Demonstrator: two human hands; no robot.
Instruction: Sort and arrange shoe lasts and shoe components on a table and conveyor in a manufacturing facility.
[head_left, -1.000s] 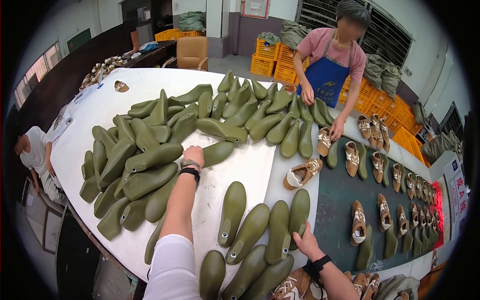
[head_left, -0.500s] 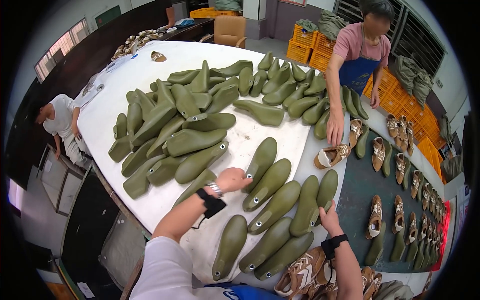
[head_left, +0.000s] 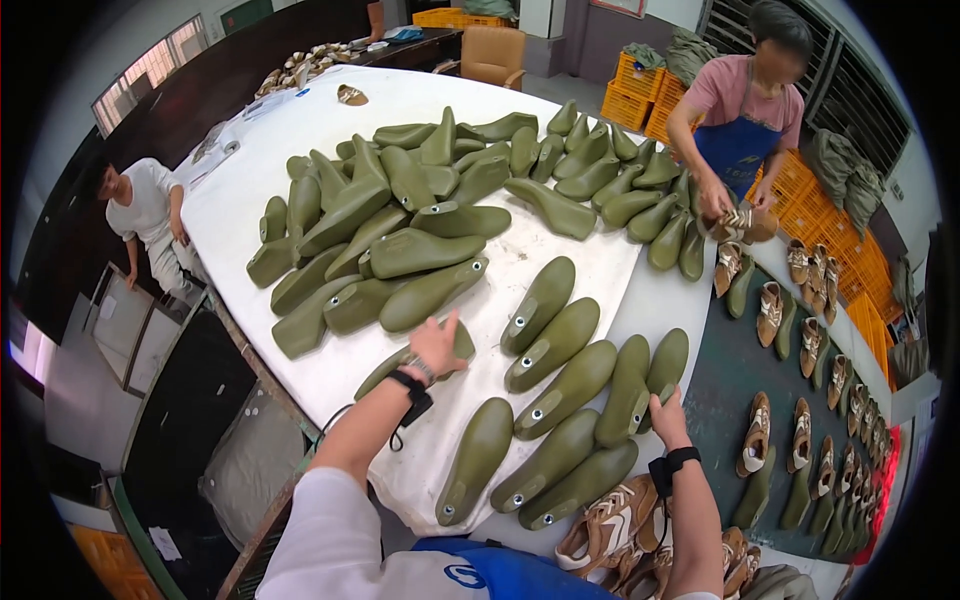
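My left hand (head_left: pixel 437 343) lies over a green shoe last (head_left: pixel 385 372) at the near edge of the pile of green lasts (head_left: pixel 400 250) and grips it. My right hand (head_left: pixel 668 412) holds the near end of another green last (head_left: pixel 627 385) at the right of a row of lasts (head_left: pixel 545 400) laid side by side in front of me. Both wrists wear black bands. The lasts lie on a white-covered table (head_left: pixel 300 130).
A person in a pink shirt and blue apron (head_left: pixel 740 110) handles a tan shoe (head_left: pixel 740 225) across the table. Tan shoes (head_left: pixel 800 340) line a dark mat on the right. Another person in white (head_left: pixel 150 215) sits at left. Orange crates (head_left: pixel 640 85) stand behind.
My left hand has drawn back from the pile toward me with a last under it. The right hand has stayed at the row's right end. The view has tilted nearer the table.
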